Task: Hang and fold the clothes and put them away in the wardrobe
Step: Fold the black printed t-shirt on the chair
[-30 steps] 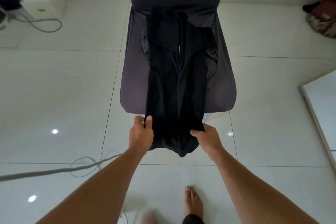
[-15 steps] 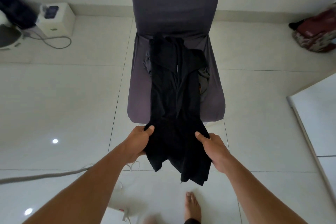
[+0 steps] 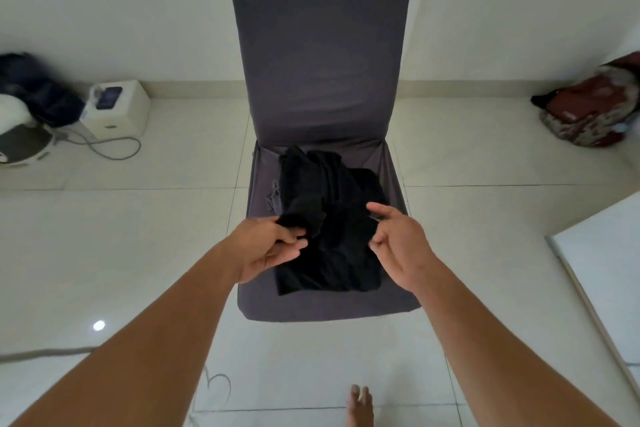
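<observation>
Head view: left hand [image 3: 273, 248] pinches a fold of the garment [image 3: 332, 204] on the chair [image 3: 329, 305] seat; right hand [image 3: 400, 246] open just over it.
Cloth looks light and limp; best taken by both corners of an edge, or it will sag.

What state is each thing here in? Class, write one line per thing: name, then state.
black garment: bunched in folds, lying on the chair seat.
left hand: pinches a fold of the garment.
right hand: fingers loosely spread beside the garment, gripping nothing.
chair: upright, grey cover on.
cable: loosely looped on the floor.
</observation>
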Motion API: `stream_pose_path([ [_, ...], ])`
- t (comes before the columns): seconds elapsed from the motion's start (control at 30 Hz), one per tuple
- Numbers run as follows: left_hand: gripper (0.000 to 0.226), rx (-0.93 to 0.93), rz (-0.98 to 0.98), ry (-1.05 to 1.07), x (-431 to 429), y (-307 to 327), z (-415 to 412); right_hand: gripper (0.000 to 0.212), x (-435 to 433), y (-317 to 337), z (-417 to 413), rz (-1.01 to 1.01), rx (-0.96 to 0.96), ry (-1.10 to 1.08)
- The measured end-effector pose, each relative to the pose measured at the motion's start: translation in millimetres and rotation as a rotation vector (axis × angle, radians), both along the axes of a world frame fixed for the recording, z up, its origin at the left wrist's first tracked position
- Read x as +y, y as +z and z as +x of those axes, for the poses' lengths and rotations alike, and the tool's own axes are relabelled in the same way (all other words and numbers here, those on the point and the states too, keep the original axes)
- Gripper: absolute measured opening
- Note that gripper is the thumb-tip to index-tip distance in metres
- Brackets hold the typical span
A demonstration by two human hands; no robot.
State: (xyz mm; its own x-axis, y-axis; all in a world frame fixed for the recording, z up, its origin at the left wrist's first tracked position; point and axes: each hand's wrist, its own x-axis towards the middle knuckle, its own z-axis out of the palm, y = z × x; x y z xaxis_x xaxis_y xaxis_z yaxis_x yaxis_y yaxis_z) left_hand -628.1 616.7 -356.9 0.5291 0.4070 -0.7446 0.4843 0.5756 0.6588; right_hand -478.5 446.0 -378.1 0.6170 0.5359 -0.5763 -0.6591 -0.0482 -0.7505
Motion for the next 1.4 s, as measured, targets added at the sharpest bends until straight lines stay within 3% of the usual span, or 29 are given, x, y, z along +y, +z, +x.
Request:
stream_pose_path([
  [0.1,0.015,0.126,0.304,-0.085,21,-13,22,0.05,18,-10,16,-0.32,-0.505,0.372],
  [0.17,0.012,0.183,0.511,-0.086,40,-24,40,0.038,32,-25,35,-0.476,-0.716,0.463],
  [0.23,0.011,0.174,0.56,-0.08,51,-30,59,0.024,43,-31,52,-0.529,-0.799,0.461],
  [0.3,0.01,0.051,0.475,0.04,56,-33,73,0.016,54,-31,68,-0.529,-0.927,0.443],
  [0.37,0.014,-0.04,0.403,0.183,63,-39,89,0.017,70,-31,84,-0.461,-0.884,0.329],
  [0.43,0.017,-0.086,0.358,0.245,76,-50,104,0.017,87,-35,99,-0.409,-0.677,0.182],
  [0.57,0.026,-0.017,0.356,0.297,107,-82,129,0.033,124,-59,128,-0.509,-0.485,0.055],
  [0.73,0.051,0.252,0.488,0.039,127,-109,141,0.048,143,-71,143,-0.749,-0.502,0.24],
  [0.83,0.055,0.338,0.615,-0.095,131,-109,148,0.032,142,-76,148,-0.624,-0.497,0.304],
  [0.93,0.047,0.286,0.588,-0.049,141,-112,157,0.025,147,-79,155,-0.592,-0.525,0.389],
  [1.03,0.046,0.312,0.531,0.031,146,-112,163,0.025,158,-91,165,-0.639,-0.554,0.292],
  [1.1,0.045,0.394,0.599,-0.028,145,-112,162,0.028,161,-97,169,-0.719,-0.599,0.251],
  [1.17,0.046,0.442,0.716,-0.113,142,-112,161,0.041,161,-101,170,-0.828,-0.676,0.324],
  [1.23,0.046,0.46,0.815,-0.164,140,-111,159,0.073,160,-101,167,-0.989,-0.692,0.491],
  [1.3,0.06,0.475,0.856,-0.21,139,-112,158,0.103,160,-96,164,-1.07,-0.645,0.646],
  [1.4,0.089,0.475,0.81,-0.294,136,-113,157,0.103,162,-88,164,-0.952,-0.609,0.675],
])
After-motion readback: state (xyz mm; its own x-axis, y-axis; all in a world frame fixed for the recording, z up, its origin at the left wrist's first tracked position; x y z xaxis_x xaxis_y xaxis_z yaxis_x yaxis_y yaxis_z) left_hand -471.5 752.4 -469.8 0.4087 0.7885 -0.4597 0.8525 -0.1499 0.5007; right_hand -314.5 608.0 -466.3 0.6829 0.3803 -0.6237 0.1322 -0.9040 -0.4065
